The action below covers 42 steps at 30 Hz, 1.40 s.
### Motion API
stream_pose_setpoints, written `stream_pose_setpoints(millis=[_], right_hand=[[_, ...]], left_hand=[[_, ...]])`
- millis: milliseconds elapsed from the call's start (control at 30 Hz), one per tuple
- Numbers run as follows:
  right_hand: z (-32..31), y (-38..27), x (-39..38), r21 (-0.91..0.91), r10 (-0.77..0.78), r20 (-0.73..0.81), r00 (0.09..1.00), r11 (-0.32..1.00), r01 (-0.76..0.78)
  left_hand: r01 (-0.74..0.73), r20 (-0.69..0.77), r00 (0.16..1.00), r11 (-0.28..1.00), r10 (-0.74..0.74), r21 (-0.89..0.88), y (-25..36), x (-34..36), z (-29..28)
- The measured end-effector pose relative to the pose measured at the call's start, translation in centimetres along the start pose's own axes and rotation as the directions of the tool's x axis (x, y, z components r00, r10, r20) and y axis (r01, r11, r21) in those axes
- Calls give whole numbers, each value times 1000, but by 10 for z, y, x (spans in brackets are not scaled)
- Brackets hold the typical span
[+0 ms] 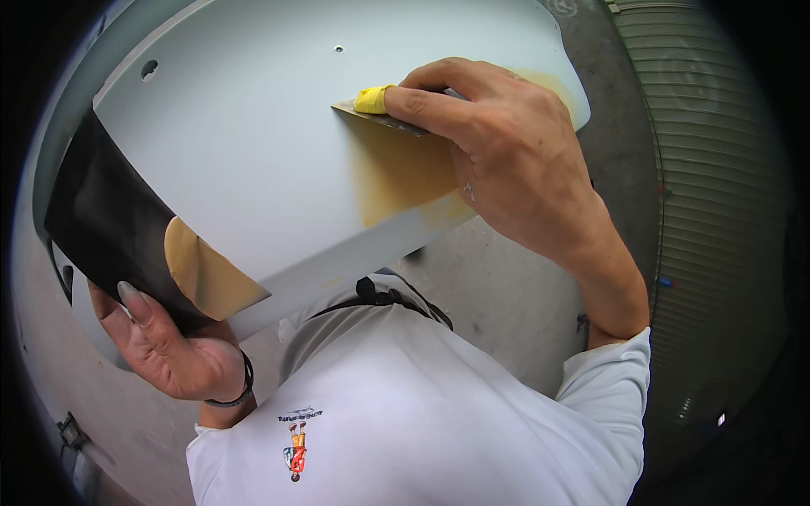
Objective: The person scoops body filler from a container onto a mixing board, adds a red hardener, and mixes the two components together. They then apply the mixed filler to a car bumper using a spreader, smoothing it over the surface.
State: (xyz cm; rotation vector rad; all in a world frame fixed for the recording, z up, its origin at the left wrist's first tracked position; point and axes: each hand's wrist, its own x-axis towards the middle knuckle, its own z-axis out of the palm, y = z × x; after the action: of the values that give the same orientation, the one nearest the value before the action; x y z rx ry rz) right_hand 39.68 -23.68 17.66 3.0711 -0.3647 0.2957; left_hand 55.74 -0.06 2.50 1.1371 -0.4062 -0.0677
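A pale, glossy curved panel fills the upper part of the head view. Tan filler putty lies in a smooth patch on its right side, down to the folded lower edge. My right hand pinches a thin metal putty spreader, its edge against or just over the panel at the patch's upper end. Yellow tape wraps one fingertip of that hand. At lower left my left hand grips a black mixing board from below, thumb on the near side. A thick tan smear covers the board's right corner.
Two holes show in the panel, one at upper left and a small one at top middle. Grey concrete floor lies beneath. A ribbed greenish shutter or wall runs along the right.
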Motion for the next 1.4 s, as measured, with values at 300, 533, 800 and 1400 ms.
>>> stream_pose_setpoints(millis=[300, 533, 800, 1400], right_hand=[[-5, -39, -38, 86, -6, 30, 1000, 996, 4], [-24, -56, -66, 68, 34, 14, 999, 997, -35], [-27, 17, -21, -11, 38, -28, 999, 999, -38], [7, -44, -76, 60, 55, -99, 994, 997, -49]], left_hand=[[-61, -24, 998, 998, 61, 7, -2, -2, -2], [-257, 29, 966, 943, 257, 210, -7, 0, -7], [-92, -44, 994, 987, 99, 131, -5, 1, -1], [-390, 84, 916, 816, 393, 427, -11, 1, -22]])
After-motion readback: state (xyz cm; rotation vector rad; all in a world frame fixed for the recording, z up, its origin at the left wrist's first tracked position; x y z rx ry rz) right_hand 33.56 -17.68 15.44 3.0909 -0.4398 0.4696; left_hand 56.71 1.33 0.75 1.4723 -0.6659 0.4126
